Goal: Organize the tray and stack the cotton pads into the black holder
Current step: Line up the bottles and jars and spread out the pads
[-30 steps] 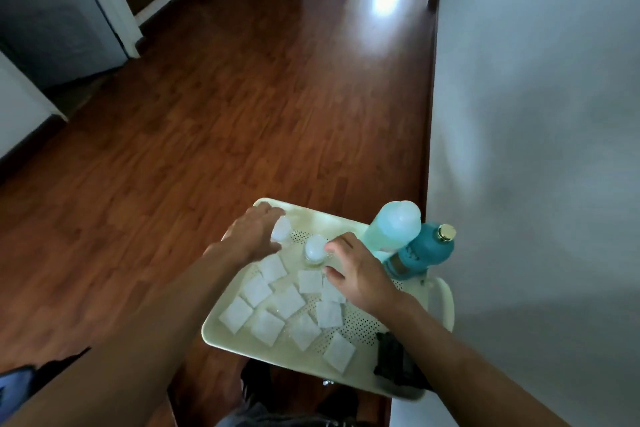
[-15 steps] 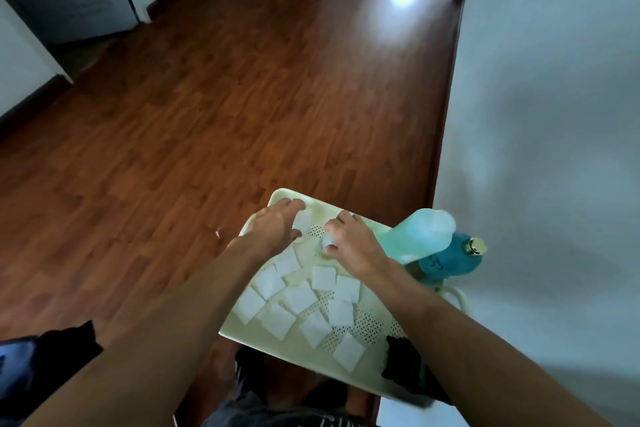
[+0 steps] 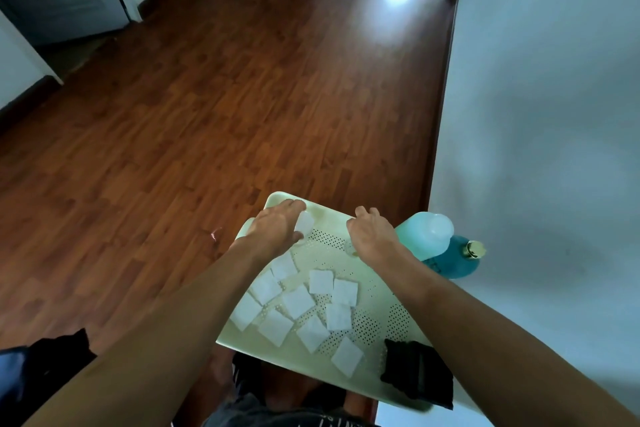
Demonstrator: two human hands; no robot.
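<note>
Cotton pads (image 3: 304, 302) lie loose on the tray (image 3: 367, 333), spread between the wrists, none in the black holder (image 3: 417, 369) yet; holder sits under the right forearm, at the near corner. Left hand (image 3: 273, 230) pinches a small white item (image 3: 304, 222) at the far rim; pad or cap, can't tell. Right hand (image 3: 370, 236) curled at the far edge, contents hidden, grip unclear. Two bottles (image 3: 429, 236) just right of it. Step: clearing the tray before stacking. Next, I'd say: pinch pads singly, align corners, drop into holder.
</note>
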